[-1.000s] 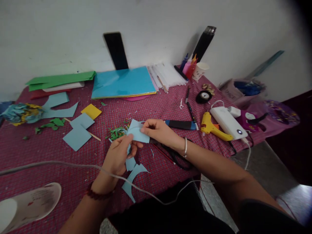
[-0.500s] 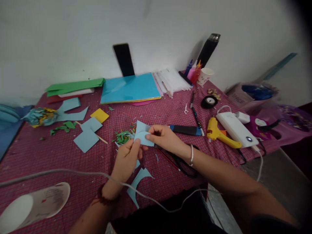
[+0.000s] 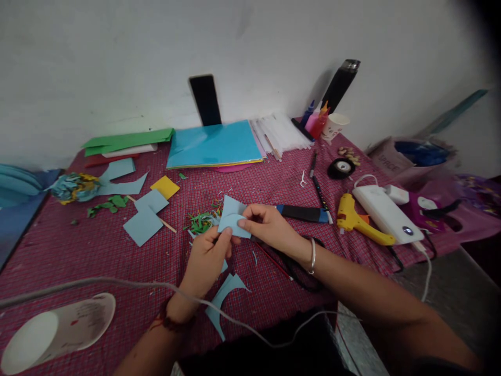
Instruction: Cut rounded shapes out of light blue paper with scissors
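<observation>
A small piece of light blue paper [image 3: 233, 211], partly folded over, is pinched between both hands above the table. My left hand [image 3: 209, 258] grips its lower left edge, thumb on top. My right hand [image 3: 270, 224] is closed on its right side with thumb and fingers. Behind the paper lies a heap of green and blue paper shreds [image 3: 199, 223]. Below my hands is a curved light blue offcut [image 3: 226, 297]. To the left, light blue paper squares [image 3: 143, 225] overlap a thin wooden stick [image 3: 169, 225], beside a yellow paper square [image 3: 166, 186].
A grey cable [image 3: 129, 283] crosses in front of my left wrist. At right lie a yellow glue gun [image 3: 362, 224] and a white power bank [image 3: 385, 214]. Blue sheets [image 3: 215, 143], a leaning phone [image 3: 205, 99] and a black flask [image 3: 341, 86] stand at the back; a plastic cup [image 3: 84, 324] lies front left.
The view has shifted slightly, so everything sits a little lower and further right. Both hands still hold the light blue paper, and its folded flap shows a little more curled.
</observation>
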{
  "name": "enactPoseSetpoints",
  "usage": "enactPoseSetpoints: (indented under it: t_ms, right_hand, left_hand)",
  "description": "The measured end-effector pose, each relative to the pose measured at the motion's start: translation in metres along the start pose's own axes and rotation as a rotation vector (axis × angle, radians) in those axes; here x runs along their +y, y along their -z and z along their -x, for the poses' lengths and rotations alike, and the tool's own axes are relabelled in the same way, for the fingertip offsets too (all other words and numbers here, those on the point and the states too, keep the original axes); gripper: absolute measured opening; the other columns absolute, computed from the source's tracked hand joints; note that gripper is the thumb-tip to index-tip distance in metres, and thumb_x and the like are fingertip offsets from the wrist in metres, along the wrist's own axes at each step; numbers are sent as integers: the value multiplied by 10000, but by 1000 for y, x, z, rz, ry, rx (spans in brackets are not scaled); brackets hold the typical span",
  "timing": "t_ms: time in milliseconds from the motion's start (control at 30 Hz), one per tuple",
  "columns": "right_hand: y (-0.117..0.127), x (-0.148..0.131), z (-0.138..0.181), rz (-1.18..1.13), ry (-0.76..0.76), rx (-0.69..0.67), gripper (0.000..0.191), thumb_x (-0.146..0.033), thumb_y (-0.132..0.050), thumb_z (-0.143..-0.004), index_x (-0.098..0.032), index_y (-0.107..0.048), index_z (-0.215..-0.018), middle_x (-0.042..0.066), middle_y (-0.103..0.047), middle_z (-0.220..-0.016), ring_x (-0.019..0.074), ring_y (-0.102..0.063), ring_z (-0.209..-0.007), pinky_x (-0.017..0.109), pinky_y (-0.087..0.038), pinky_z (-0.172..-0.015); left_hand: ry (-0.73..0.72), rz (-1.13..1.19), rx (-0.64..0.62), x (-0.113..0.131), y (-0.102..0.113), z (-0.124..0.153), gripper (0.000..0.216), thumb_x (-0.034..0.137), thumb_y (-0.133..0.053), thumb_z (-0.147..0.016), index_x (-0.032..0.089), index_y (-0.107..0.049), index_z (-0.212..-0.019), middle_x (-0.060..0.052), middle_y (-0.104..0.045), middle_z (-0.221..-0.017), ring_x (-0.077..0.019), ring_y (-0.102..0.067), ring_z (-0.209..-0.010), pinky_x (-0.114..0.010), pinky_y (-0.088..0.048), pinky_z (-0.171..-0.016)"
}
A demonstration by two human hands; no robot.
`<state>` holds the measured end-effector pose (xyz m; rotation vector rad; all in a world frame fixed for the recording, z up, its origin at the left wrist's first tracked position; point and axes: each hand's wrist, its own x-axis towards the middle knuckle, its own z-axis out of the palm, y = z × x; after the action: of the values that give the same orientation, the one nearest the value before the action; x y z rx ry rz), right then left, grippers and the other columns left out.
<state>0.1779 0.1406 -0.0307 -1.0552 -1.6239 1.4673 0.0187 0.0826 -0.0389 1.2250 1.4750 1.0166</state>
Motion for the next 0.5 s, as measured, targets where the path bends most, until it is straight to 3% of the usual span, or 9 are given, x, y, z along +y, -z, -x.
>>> enactPoseSetpoints:
  t_ms: [267,400,500]
  right_hand:
    - [0,2,1,-127,-52,-4,264,-379,-631,-782,-177,-495,-679,-60,-461,-560,64,-385,-473,208,-289,-451]
    - [-1,8,0,-250,-107,6,320,-442,-595,-808,-185,-473,-661,-64,-448,-541,66,-381,-465,204,-296,-447]
    - [-1,10,0,-221,-137,-48,384,-494,-511,-853,-166,-535,-655,-30,-494,-560,78,-436,-501,216,-334,-480]
  left_hand:
    - [215,397,59,12,-2,-4,249,337,-597,-762,127,-614,-629,12,-517,-469,-57,-358,-412,-185,-234,-393]
    - [281,521,38,13,0,-7,233,314,-626,-728,119,-598,-605,21,-482,-434,-46,-363,-394,-168,-233,-381]
    - [317,599,-13,10,2,-10,238,309,-636,-722,107,-601,-599,21,-476,-433,-35,-364,-380,-157,-226,-369]
